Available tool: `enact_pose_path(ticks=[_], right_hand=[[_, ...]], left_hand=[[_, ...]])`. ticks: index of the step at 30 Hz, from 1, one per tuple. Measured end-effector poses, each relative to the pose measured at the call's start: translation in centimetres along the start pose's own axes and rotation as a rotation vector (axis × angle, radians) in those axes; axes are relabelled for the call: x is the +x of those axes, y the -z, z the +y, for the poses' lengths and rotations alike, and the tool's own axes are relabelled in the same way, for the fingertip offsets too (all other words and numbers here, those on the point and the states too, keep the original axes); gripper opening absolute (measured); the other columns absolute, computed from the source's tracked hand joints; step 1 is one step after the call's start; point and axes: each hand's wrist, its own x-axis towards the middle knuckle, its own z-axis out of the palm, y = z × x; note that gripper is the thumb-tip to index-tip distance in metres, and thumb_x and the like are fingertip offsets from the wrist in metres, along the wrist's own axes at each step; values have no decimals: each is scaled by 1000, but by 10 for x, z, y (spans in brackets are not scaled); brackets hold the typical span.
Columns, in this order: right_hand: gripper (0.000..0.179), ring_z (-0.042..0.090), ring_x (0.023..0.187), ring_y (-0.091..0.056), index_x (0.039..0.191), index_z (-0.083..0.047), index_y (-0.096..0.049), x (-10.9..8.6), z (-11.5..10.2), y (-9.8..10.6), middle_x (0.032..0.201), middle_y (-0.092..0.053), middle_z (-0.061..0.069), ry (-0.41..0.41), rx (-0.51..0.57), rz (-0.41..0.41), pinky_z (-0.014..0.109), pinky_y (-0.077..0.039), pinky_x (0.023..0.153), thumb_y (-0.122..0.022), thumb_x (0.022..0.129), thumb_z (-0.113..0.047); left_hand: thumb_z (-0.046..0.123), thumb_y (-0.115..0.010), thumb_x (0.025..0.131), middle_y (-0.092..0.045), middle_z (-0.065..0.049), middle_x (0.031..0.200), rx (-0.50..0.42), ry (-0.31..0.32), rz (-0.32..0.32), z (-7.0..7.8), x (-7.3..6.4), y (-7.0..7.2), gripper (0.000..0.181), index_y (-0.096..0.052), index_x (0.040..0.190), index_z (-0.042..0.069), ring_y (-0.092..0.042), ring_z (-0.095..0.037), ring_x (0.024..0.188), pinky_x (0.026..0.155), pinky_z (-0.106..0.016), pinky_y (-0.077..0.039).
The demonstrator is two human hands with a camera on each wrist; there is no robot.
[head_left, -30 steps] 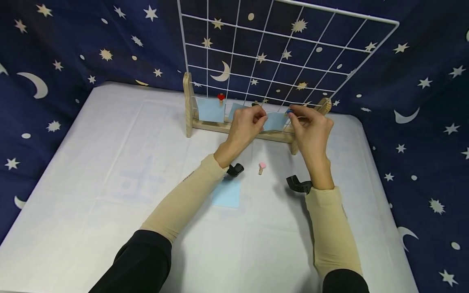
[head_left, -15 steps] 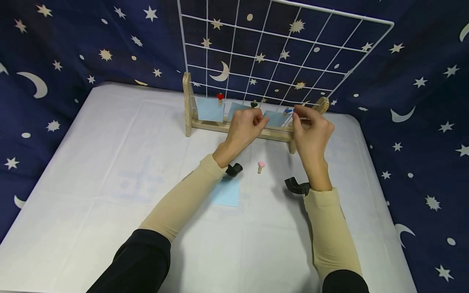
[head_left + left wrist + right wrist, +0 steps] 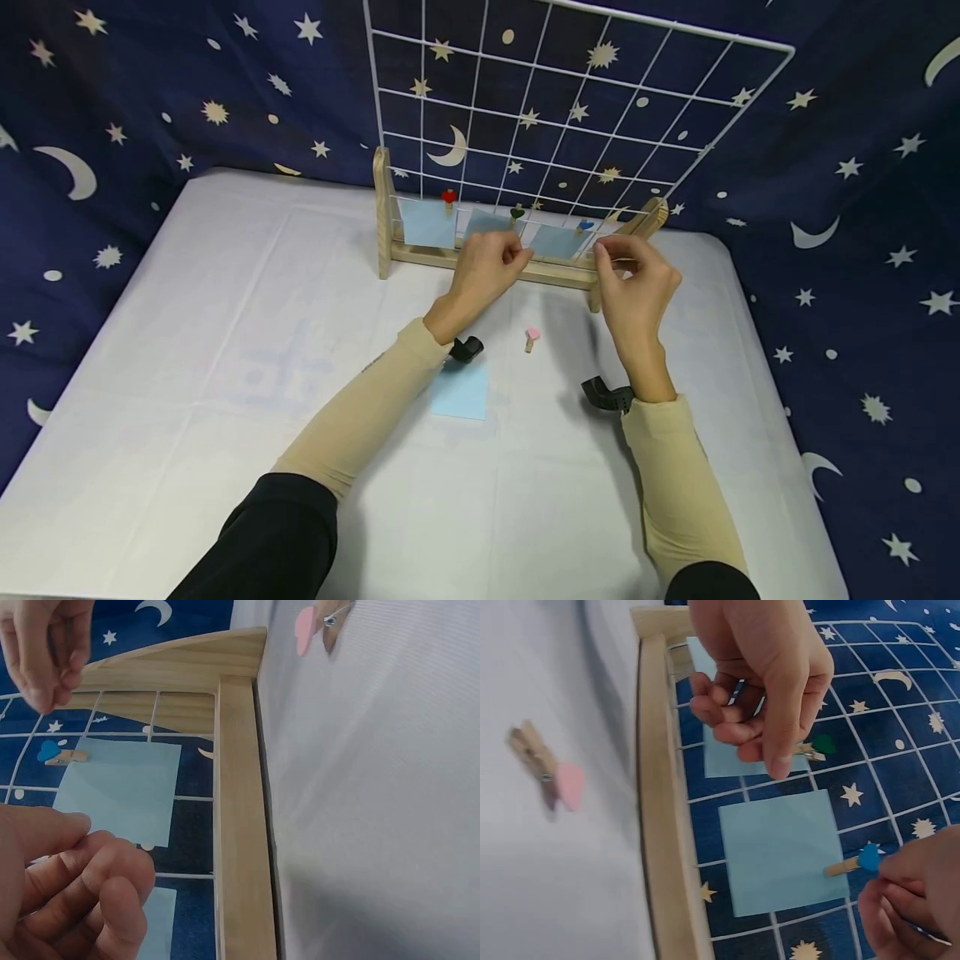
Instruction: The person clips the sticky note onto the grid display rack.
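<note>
A light blue paper square hangs on the white wire grid, clipped by a wooden clothespin with a blue heart. My left hand hovers before that sheet, its fingers loosely curled and holding nothing. To the right of the blue-heart clothespin is my right hand, apart from it, thumb and fingers bent around bare air. Further left hang a middle sheet with a green-heart clothespin and another sheet with a red-heart clothespin.
On the white-covered table lies a pink-heart clothespin, in front of the wooden stand. One more blue paper square lies nearer, partly beneath the left wrist's black camera mount. A dark star-patterned curtain surrounds the table.
My right hand has let go of the blue-heart clothespin and moved slightly down and away. The left hand has come off the sheet, shifting down and left.
</note>
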Motion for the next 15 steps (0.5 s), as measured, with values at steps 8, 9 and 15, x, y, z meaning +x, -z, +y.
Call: enact_pose_path(ticks=[8,9,15], right_hand=[[10,23,75,-74,98,-5,-83,-26,11,1,89,-80,10,14,-15,-137,12,-51,70,-78,96,-13],[11,25,75,-74,99,-4,-83,-29,12,2,89,-80,11,16,-18,-155,12,-51,70,-78,96,-13],[9,27,75,-76,98,-3,-82,-47,16,4,88,-80,10,14,-35,-227,16,-53,69,-78,95,-11]], left_hand=[[20,-74,98,-61,-2,64,30,-9,9,-7,-11,9,29,-69,72,10,-56,-17,62,62,-28,-41],[19,-74,98,-62,-2,64,33,-4,4,-7,-12,11,28,-70,72,10,-56,-17,62,62,-28,-41],[18,-73,98,-65,-4,66,46,14,-38,-11,-19,18,22,-74,78,8,-57,-18,64,64,-29,-42]])
